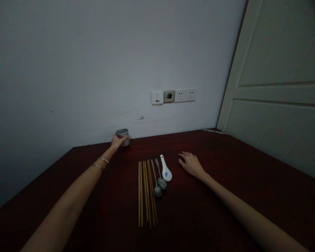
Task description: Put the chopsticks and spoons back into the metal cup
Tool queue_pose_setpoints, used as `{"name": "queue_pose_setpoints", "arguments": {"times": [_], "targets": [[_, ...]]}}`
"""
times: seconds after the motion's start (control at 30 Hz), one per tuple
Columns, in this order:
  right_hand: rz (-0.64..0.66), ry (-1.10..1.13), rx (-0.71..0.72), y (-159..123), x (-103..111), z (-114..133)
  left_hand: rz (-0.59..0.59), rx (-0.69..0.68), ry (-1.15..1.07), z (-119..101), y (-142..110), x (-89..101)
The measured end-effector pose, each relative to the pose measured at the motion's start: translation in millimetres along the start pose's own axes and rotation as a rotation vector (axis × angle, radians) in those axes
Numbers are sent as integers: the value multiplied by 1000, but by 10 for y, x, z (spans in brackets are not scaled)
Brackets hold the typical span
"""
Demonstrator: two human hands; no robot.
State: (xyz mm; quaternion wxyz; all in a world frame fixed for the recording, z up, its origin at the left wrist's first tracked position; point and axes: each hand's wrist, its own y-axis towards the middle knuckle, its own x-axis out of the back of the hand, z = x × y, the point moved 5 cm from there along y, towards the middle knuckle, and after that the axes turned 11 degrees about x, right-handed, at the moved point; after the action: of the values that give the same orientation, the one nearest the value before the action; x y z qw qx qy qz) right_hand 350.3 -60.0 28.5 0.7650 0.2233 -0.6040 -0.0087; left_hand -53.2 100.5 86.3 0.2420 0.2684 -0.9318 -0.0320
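At the far left of the table, my left hand (pixel 118 140) is wrapped round the side of a round grey metal cup (pixel 126 141), which stands near the wall. My right hand (pixel 190 162) rests palm down on the table with its fingers spread, holding nothing. Just left of it lies a white ceramic soup spoon (pixel 167 174) with a blue mark in its bowl. Two metal spoons (pixel 158 191) come beside it, handles pointing away from me. Several wooden chopsticks (pixel 146 192) lie side by side further left, roughly parallel.
The dark red table (pixel 110 217) meets a pale wall (pixel 94 70) at the back. Sockets and switches (pixel 180 96) are set in that wall. On the right stands a light panelled door (pixel 278 87). A thin patterned strip (pixel 215 131) lies at the table's far right edge.
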Motion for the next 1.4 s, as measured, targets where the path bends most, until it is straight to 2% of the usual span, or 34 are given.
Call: {"name": "queue_pose_setpoints", "arguments": {"times": [0.13, 0.27, 0.5, 0.73, 1.1, 1.4], "targets": [[10, -10, 3, 1, -7, -4, 183, -70, -115, -234, -408, -270], [4, -18, 12, 3, -7, 0, 328, -131, -183, -379, -808, -486], [5, -15, 8, 6, -28, -10, 470, -178, -209, -459, -1261, -638], [7, -21, 5, 0, -22, -7, 504, -138, -224, -466, -1379, -661], [9, -23, 13, 7, -22, -8, 517, -127, -238, -453, -1413, -685], [-1, -7, 15, 6, -25, -15, 574, -120, -249, -459, -1435, -664]]}}
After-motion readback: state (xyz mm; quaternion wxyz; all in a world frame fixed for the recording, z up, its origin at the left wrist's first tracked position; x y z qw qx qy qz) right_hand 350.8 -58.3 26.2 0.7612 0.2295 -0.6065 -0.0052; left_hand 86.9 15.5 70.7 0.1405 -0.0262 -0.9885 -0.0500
